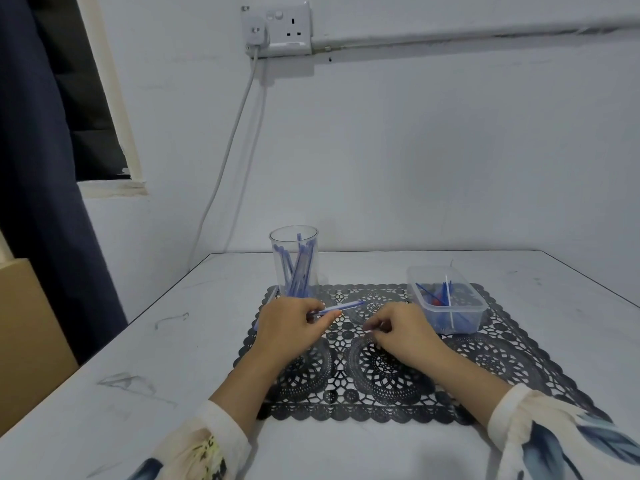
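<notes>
- Now the blue stick (341, 307) is held low over the black lace mat (381, 379), a little nearer to the mat's far edge than to its near edge, and it lies almost flat with its free end pointing to the right.
- The left hand (291, 327) pinches this stick at its left end between thumb and fingers, and the other fingers are curled.
- The right hand (401, 332) is just beside, near the stick's free end but not touching it; its fingers are curled with the tips brought together, and I cannot tell whether they hold something small.
- The two hands are apart, with a small gap of mat between them.
- A clear cup (284, 242) stands upright at the far left corner of the mat, just behind the left hand, and more blue sticks (298, 275) lean inside it.
- A clear plastic box (460, 309) sits at the far right corner of the mat, and it holds a few blue sticks, one white stick and something red.
- The mat lies in the middle of the white bench (173, 341), closer to its near edge.
- Behind the bench, a wall socket (287, 29) with a white cable (228, 150) hanging down is seen, and a dark curtain (34, 168) hangs at the left.
</notes>
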Motion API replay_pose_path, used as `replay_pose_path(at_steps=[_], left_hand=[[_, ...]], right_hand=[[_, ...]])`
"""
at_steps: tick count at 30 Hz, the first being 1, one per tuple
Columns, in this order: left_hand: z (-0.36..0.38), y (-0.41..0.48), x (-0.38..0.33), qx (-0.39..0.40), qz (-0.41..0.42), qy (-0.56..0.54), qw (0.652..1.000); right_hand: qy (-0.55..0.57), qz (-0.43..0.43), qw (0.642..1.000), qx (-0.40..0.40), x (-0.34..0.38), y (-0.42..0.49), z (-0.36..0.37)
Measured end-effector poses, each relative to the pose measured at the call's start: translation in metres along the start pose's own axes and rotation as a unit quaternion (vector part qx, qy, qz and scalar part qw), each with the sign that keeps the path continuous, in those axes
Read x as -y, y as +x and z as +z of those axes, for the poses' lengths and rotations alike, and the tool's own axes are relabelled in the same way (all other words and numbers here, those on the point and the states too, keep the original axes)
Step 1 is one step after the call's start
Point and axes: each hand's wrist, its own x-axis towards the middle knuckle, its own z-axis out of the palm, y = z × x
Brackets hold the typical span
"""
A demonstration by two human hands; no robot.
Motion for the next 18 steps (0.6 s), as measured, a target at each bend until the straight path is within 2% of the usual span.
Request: replay_pose_path(at_steps=[2,4,7,10,13,18], left_hand=[[-0.0002,-0.0003,0.0000,-0.002,0.002,-0.003,1.000],[-0.0004,-0.0003,-0.0003,0.000,0.004,-0.004,1.000],[-0.0001,0.0005,-0.0001,0.003,0.004,-0.005,1.000],[0.0005,0.0005,0.0001,0.005,0.007,-0.004,1.000],[0.0004,0.0001,-0.0011,0.007,0.007,-0.009,1.000],[0.0000,-0.0011,-0.0029,0.001,0.013,-0.007,1.000]], right_hand=[[0.037,0.016,0.999,-0.037,-0.0006,0.0003,0.0004],[0.120,0.039,0.990,-0.070,-0.0001,-0.0008,0.0001],[0.251,0.058,0.959,-0.114,0.0020,-0.0020,-0.0022],[0.324,0.058,0.934,-0.139,0.0023,-0.0020,-0.0029],[0.363,0.059,0.919,-0.144,0.0037,-0.0030,-0.0036],[0.381,0.036,0.913,-0.141,0.0066,-0.0035,-0.0041]])
